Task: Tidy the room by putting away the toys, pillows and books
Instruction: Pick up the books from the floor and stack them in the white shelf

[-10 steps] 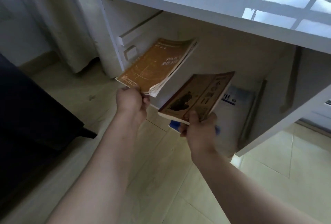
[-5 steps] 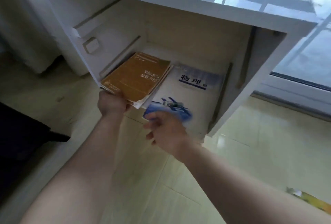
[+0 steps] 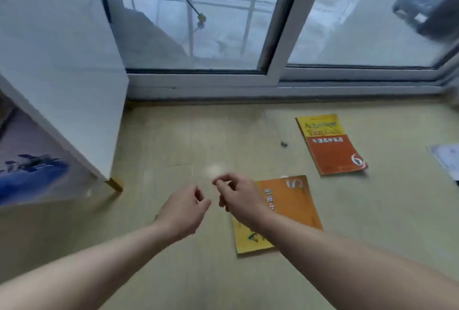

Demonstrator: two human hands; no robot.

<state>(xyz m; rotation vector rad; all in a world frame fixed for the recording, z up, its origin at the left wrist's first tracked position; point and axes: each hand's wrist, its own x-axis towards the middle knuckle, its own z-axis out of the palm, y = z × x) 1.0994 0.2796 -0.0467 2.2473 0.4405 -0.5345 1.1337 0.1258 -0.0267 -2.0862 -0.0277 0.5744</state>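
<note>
Two orange-and-yellow books lie flat on the floor. The nearer book [image 3: 290,208], marked with a 5, is partly covered by my right forearm. The farther book [image 3: 331,144], marked with a 6, lies to its upper right near the window. My left hand [image 3: 183,210] and my right hand [image 3: 236,196] hover above the floor side by side, fingers loosely curled, holding nothing. The white cabinet [image 3: 62,66] stands at the left, and a blue-covered book [image 3: 29,163] lies inside its open bottom.
A sliding glass door [image 3: 273,24] with a white frame runs along the far side of the floor. A white paper or book [image 3: 447,160] lies at the right edge. The tan tiled floor [image 3: 173,136] spreads between the cabinet and the books.
Both hands have let go of the books left in the cabinet and pulled out. My view has swung right, from the cabinet interior to the floor by the glass door.
</note>
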